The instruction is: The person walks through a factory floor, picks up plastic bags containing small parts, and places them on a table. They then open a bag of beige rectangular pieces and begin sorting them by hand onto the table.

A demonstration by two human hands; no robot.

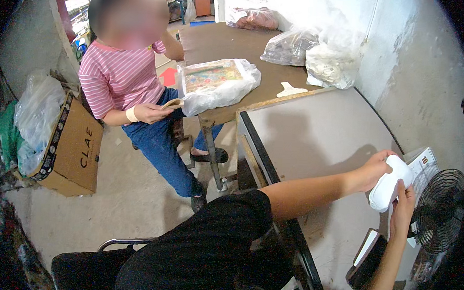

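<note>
Over the grey-topped desk, at the right, both hands hold a small stack of white insoles (391, 184), flat with rounded ends. My left hand (372, 172) grips their left edge, with the thumb on top. My right hand (404, 200) pinches the lower right side, its thumb lying across the upper face. The fingers beneath the insoles are hidden. Just beyond them, partly covered, stands a white spiral desk calendar (426, 165). A black desk fan (440, 211) is close to my right hand.
A co-worker (122, 74) in a pink striped shirt sits left, holding a tan curved piece (173, 104). A brown table (217, 43) bears plastic bags (222, 86) and a cream cut-out (291, 90). A cardboard box (75, 151) stands left; a dark notebook-like case (367, 259) lies on the desk.
</note>
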